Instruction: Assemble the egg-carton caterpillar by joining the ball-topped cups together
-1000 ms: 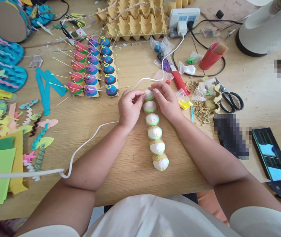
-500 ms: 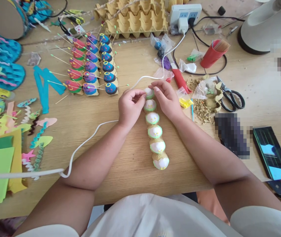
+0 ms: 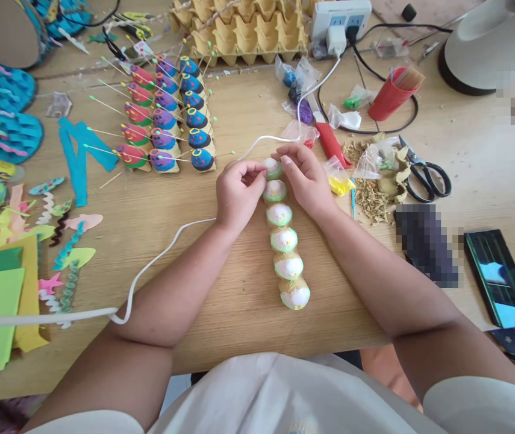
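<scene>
A strip of egg-carton cups (image 3: pixel 283 240), topped with white clay edged in light green and dotted with yellow, runs away from me down the middle of the table. At its far end my left hand (image 3: pixel 241 191) touches the left side of the last cup (image 3: pixel 272 168), thumb and forefinger pinched together; anything between them is too small to see. My right hand (image 3: pixel 305 179) is at the right side of the same cup, its fingers curved and slightly apart, with nothing visible in them.
Painted cups with pins (image 3: pixel 164 129) stand at the back left. A white cable (image 3: pixel 167 248) crosses by my left forearm. A red-handled knife (image 3: pixel 332 144), a yellow clay packet (image 3: pixel 340 184), scissors (image 3: pixel 426 175) and a phone (image 3: pixel 501 277) lie to the right. Egg trays (image 3: pixel 250 39) are behind.
The view has shifted slightly. Both hands remain around the farthest cup, with almost no change in their pose.
</scene>
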{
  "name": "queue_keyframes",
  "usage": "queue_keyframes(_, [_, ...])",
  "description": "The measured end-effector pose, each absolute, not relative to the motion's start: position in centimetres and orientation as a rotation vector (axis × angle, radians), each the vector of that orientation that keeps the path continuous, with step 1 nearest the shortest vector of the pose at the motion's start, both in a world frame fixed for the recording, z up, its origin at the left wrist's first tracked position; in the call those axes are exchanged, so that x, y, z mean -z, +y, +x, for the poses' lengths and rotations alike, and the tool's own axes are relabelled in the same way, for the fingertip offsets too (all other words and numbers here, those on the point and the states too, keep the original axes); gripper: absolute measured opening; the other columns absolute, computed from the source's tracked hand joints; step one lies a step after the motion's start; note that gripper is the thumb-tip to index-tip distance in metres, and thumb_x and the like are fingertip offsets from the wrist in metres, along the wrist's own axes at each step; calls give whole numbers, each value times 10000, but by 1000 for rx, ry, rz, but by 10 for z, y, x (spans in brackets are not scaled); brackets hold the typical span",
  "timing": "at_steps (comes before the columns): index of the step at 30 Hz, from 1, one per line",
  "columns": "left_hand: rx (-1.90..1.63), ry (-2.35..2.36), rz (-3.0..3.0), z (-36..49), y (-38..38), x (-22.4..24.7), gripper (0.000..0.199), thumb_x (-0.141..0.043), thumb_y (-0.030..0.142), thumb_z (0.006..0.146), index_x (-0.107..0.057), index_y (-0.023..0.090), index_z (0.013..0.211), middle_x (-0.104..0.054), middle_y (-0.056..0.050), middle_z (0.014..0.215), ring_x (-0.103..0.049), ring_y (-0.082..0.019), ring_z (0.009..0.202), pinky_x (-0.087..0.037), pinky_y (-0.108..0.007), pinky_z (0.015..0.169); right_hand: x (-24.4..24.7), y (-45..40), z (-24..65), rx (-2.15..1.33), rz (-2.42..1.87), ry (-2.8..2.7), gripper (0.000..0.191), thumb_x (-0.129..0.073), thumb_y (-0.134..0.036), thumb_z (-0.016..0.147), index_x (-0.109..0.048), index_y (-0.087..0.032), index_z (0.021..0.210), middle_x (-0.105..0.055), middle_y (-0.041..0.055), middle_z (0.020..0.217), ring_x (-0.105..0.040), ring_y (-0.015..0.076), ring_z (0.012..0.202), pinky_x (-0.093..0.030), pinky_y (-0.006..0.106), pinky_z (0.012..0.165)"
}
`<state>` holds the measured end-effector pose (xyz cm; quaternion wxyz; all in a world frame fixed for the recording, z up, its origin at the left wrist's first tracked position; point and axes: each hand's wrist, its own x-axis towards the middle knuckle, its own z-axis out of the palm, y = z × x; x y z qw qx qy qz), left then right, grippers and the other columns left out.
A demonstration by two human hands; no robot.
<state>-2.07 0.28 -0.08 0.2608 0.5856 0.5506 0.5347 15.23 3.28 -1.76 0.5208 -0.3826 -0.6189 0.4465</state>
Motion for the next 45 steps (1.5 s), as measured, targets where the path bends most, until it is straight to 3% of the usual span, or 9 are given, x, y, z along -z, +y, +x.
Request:
queue_keyframes(27, [-1437,1517,1553,-20,6,1,83,-823,150,919,-780,216,895,-790,-2,889,-713,-126,789,-581,-245,763,14,31,153,-1055,-969,-1524,549,-587,-802,1027,-689,-309,1247,-789,69,1316,-722,261,1307,-599,495,1214])
queue_keyframes(36, [-1403,1517,1505,-19,6,0,161,-855,338,949,-762,228,879,-791,-3,865,-693,-134,771,-582,-258,746,8,29,153,-1009,-1016,-1534,512,-590,-800,1025,-702,-315,1144,-776,50,1184,-712,257,1204,-625,482,1145])
queue_keyframes(45, [-1409,1518,1502,-19,7,1,146,-841,286,963,-739,229,876,-776,6,869,-693,-137,782,-571,-273,771,0,24,154,-950,-1015,-1550,590,-575,-859,993,-753,-299,1042,-795,73,1204,-704,290,1248,-603,502,1155])
